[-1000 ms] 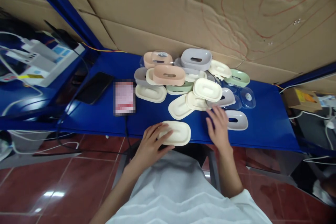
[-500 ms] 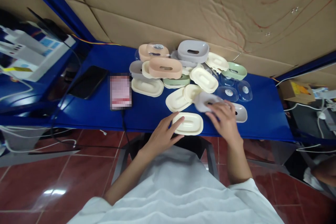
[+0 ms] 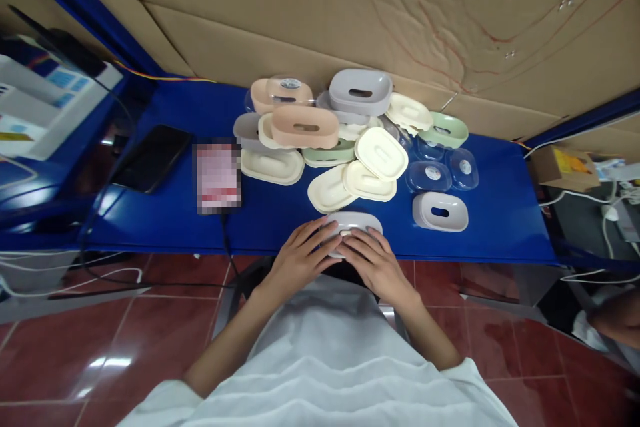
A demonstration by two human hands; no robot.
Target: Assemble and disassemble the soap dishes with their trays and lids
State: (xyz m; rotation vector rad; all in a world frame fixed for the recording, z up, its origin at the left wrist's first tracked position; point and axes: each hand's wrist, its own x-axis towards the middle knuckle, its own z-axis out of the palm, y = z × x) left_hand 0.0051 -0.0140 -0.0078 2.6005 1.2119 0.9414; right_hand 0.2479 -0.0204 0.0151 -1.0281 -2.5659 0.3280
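A grey oval soap dish (image 3: 357, 218) lies at the table's front edge, in front of my body. My left hand (image 3: 303, 252) grips its left end, fingers laid over the top. From the right, my right hand (image 3: 376, 261) holds the same dish, its fingertips close to the left ones near the middle. A bit of cream shows in the slot of the dish; the cream piece under it is otherwise hidden. Just beyond are several cream oval plates (image 3: 383, 155), some overlapping. A second grey slotted dish (image 3: 453, 212) sits to the right.
Behind are peach dishes (image 3: 305, 127), a stacked grey dish (image 3: 361, 92), a green dish (image 3: 445, 129) and clear lids (image 3: 429, 175). On the left lie a black phone (image 3: 153, 157) and a blurred-out pink item (image 3: 217, 177) with a cable. A cardboard wall (image 3: 250, 13) closes the back.
My right hand has brought the grey dish left and toward me, onto the cream plate at the front edge. Both hands now meet on it.
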